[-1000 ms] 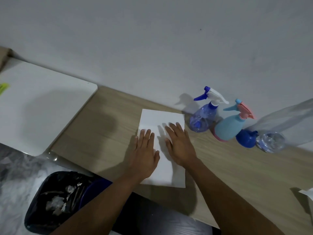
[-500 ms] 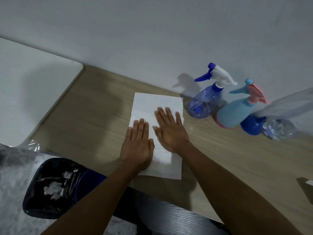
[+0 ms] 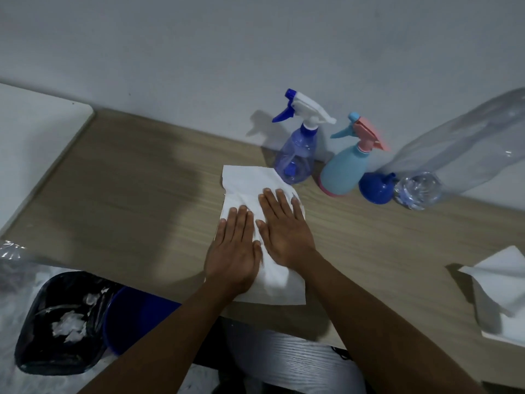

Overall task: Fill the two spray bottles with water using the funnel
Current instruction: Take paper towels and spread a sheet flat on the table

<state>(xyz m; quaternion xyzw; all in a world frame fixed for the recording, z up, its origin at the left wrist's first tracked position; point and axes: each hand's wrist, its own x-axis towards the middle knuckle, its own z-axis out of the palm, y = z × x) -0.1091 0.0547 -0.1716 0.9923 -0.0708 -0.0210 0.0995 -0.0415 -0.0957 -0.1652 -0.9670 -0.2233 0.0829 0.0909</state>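
Both hands are lying flat, palms down, on a white paper sheet (image 3: 250, 191) spread on the wooden desk (image 3: 127, 200); neither grip is closing on anything, the fingers stretched out straight and close together. The left hand (image 3: 234, 251) is sitting nearer the desk's front edge, covering the sheet's lower left part, and the right hand (image 3: 284, 226) is lying just beside it, a little farther forward, its fingertips reaching the sheet's wrinkled middle. The two hands are almost touching at the thumbs. Beyond the sheet, against the pale wall (image 3: 255, 52), the two spray bottles are standing upright: the clear blue spray bottle (image 3: 297, 157) with a white and dark blue trigger head is touching or nearly touching the sheet's far right corner, and the light blue spray bottle (image 3: 345, 169) with a pink and blue trigger head is standing just to its right. Both are wearing their trigger heads. The blue funnel (image 3: 375, 187) is sitting mouth down on the desk right beside the light blue bottle, and a large clear plastic bottle (image 3: 460, 149) is lying on its side next to the funnel, its body running toward the right edge of the view. Farther right, near the desk's front, loose white tissues (image 3: 502, 291) are lying. Below the desk on the left, a bin with a black liner (image 3: 56, 328) is holding crumpled white scraps.
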